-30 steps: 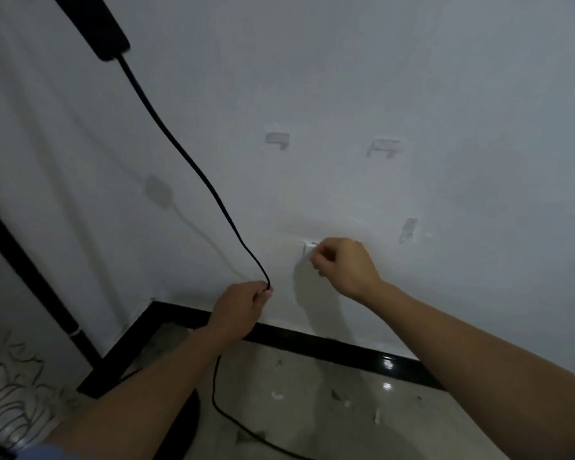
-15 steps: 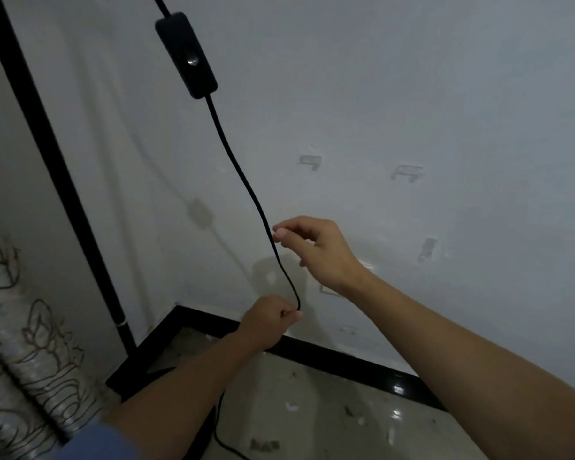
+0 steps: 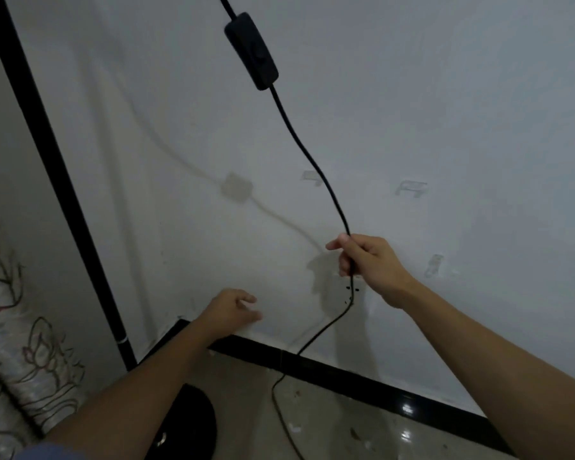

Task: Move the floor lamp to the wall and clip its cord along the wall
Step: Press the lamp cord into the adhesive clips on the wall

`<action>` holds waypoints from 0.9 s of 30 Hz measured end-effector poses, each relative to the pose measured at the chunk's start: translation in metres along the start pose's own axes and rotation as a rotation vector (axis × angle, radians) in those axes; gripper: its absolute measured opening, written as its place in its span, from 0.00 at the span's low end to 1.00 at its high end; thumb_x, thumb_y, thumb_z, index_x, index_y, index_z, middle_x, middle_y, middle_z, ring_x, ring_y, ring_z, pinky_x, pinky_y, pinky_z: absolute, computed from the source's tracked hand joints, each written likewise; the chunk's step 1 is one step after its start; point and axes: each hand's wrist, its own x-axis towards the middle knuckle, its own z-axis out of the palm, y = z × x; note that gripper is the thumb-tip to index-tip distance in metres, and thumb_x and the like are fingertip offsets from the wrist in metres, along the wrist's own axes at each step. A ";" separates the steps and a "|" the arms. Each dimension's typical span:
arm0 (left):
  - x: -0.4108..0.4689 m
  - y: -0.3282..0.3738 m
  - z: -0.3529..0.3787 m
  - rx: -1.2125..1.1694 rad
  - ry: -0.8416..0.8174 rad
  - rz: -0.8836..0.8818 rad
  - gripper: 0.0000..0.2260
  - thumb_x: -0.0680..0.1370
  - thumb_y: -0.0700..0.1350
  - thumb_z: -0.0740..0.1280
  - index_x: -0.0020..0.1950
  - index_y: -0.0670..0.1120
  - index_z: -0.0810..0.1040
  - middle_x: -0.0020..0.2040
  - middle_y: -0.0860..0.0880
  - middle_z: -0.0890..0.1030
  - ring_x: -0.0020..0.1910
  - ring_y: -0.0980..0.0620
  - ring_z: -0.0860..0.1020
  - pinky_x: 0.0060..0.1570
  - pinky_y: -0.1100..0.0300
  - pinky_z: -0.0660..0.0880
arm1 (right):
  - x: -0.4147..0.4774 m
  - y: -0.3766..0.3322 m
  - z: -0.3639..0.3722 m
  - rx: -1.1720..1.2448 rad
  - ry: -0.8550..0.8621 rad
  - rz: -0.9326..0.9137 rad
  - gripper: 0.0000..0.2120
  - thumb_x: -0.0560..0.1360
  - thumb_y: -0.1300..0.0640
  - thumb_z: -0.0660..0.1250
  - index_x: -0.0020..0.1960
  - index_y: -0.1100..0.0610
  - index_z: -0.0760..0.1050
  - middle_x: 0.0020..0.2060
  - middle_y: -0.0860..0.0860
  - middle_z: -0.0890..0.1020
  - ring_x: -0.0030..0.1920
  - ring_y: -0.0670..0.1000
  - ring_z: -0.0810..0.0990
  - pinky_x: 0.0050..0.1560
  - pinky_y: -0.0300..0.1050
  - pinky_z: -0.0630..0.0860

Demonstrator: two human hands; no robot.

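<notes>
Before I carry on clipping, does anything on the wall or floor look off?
Yes. The thin black lamp cord hangs loose from the right hand, through none of the clear plastic wall clips. It drapes across the white wall socket. Pale scraps of litter dot the glossy tiled floor.
</notes>
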 end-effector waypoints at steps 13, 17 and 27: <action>-0.004 0.190 -0.040 -0.714 0.248 0.462 0.06 0.75 0.45 0.70 0.51 0.51 0.82 0.28 0.50 0.74 0.25 0.56 0.72 0.28 0.61 0.72 | -0.002 -0.004 0.007 -0.443 -0.163 0.114 0.29 0.80 0.38 0.48 0.51 0.52 0.84 0.26 0.45 0.73 0.27 0.40 0.73 0.38 0.38 0.69; -0.007 0.191 -0.047 -0.709 0.162 0.479 0.19 0.72 0.31 0.57 0.38 0.47 0.85 0.27 0.46 0.73 0.26 0.51 0.70 0.30 0.58 0.70 | 0.001 -0.009 0.005 -0.352 -0.098 0.173 0.25 0.81 0.41 0.54 0.45 0.55 0.85 0.20 0.43 0.69 0.20 0.40 0.67 0.26 0.30 0.66; 0.009 0.168 -0.058 -0.805 0.293 0.406 0.04 0.75 0.39 0.69 0.41 0.41 0.81 0.33 0.45 0.80 0.28 0.52 0.79 0.32 0.59 0.78 | 0.057 -0.090 -0.006 -0.678 0.265 -0.149 0.11 0.75 0.45 0.68 0.41 0.51 0.81 0.34 0.53 0.83 0.36 0.52 0.80 0.40 0.46 0.76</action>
